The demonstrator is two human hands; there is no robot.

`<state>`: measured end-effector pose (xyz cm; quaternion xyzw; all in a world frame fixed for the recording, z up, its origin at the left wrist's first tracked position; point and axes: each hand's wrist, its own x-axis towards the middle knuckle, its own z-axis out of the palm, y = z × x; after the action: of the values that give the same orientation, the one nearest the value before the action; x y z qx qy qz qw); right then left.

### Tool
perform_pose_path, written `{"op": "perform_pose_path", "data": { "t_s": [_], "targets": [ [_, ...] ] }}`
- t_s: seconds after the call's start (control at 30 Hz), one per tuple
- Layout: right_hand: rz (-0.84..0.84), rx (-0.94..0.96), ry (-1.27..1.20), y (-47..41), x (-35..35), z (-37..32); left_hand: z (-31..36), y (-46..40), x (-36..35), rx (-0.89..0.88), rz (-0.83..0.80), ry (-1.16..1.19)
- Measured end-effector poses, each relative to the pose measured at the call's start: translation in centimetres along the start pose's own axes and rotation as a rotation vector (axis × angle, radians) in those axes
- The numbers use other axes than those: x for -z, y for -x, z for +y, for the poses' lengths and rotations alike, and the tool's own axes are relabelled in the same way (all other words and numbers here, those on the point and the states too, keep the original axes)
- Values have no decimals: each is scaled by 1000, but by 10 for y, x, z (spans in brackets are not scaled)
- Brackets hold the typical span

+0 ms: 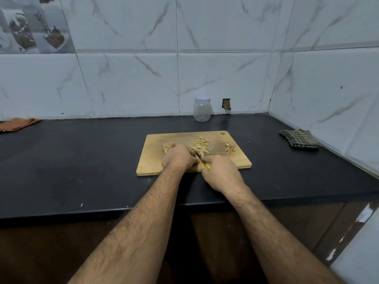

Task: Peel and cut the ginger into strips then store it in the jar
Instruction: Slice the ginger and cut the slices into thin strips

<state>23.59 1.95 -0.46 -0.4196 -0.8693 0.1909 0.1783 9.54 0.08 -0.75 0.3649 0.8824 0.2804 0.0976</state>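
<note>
Cutting step: on the cutting board (pixel 155 167), left hand (pixel 178 157) curls down over a ginger piece, unpeeled ginger lump (pixel 168 146) at its 11 o'clock. Right hand (pixel 222 173) grips the yellow-handled knife (pixel 202 159), strips (pixel 200 145) at its 12. Next probably more slices; jar (pixel 202 109), lid on, stands far at 12 on the table (pixel 82 156).

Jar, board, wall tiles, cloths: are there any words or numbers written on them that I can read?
No readable text anywhere in this view.
Jar: clear, with a pale lid, no label showing.
Cutting board: plain wood, no mark.
Picture tile on the wall: shows plants and pots, no words that can be made out.
Knife handle: yellow, mostly hidden by the right hand; nothing readable.
</note>
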Motion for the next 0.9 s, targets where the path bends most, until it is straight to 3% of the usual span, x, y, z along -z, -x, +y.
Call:
{"op": "perform_pose_path", "data": {
  "t_s": [0.9],
  "targets": [
    [-100,-32,67,24,9,1,-2,-6,-2,2,-18,35]
  ]
}}
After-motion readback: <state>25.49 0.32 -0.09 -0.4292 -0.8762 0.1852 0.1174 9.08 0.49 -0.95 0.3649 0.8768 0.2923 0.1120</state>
